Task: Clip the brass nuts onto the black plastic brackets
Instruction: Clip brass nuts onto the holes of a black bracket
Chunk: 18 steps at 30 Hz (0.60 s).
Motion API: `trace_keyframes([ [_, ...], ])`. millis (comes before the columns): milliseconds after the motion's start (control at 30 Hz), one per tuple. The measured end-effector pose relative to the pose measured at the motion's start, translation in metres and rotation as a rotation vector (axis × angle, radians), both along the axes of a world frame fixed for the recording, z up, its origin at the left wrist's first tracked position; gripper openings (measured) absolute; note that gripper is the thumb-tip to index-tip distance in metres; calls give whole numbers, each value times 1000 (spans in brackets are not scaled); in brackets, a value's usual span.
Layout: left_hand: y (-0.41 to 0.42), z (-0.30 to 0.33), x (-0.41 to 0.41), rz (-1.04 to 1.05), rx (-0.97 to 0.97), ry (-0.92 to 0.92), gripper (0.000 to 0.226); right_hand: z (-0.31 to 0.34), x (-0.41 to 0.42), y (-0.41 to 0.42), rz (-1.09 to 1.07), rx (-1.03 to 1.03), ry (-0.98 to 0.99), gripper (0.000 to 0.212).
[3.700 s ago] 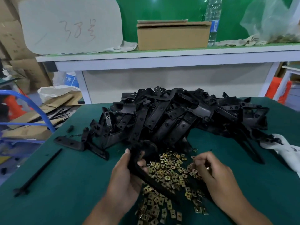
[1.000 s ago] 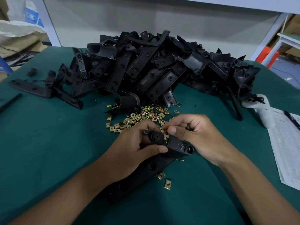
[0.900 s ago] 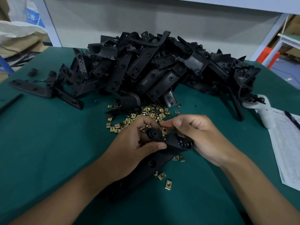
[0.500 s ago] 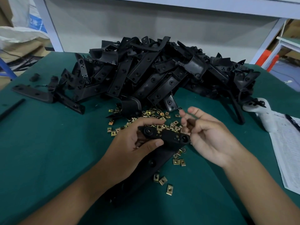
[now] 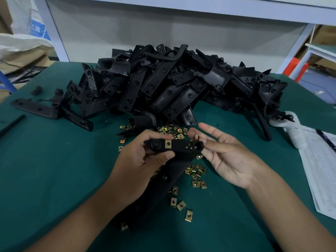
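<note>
Mid-task: left hand (image 5: 140, 160) grips black bracket (image 5: 174, 145) above tabletop's near middle, one brass nut (image 5: 168, 144) clipped on. Right hand (image 5: 223, 157) beside it, fingers relaxed, holding nothing. Next: pinch another from loose nuts (image 5: 195, 171) below, probably.

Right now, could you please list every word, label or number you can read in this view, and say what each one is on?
White sack, far left: blue printed characters, too blurred to read.
Printed paper sheet, right edge of the green table: rows of fine print, too small to read.
Black brackets, brass nuts: no markings visible.
Nothing else legible.
</note>
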<state>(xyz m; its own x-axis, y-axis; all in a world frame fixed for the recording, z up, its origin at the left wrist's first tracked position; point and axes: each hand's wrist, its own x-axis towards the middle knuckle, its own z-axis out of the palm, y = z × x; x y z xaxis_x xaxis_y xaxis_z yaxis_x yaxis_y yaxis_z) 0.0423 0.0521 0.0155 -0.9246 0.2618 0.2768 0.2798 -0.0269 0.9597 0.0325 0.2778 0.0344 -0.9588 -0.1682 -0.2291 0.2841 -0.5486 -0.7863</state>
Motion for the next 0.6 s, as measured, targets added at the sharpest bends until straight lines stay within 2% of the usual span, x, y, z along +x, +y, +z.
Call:
trace_keyframes([
  [133, 0, -1, -2, 23, 23, -33, 21, 2, 1, -1, 2, 24, 15, 50],
  [400, 3, -2, 4, -31, -53, -27, 26, 3, 2, -2, -51, 23, 22, 34],
  [600, 4, -1, 5, -28, -70, -18, 28, 3, 2, -1, -21, 37, 54, 39],
])
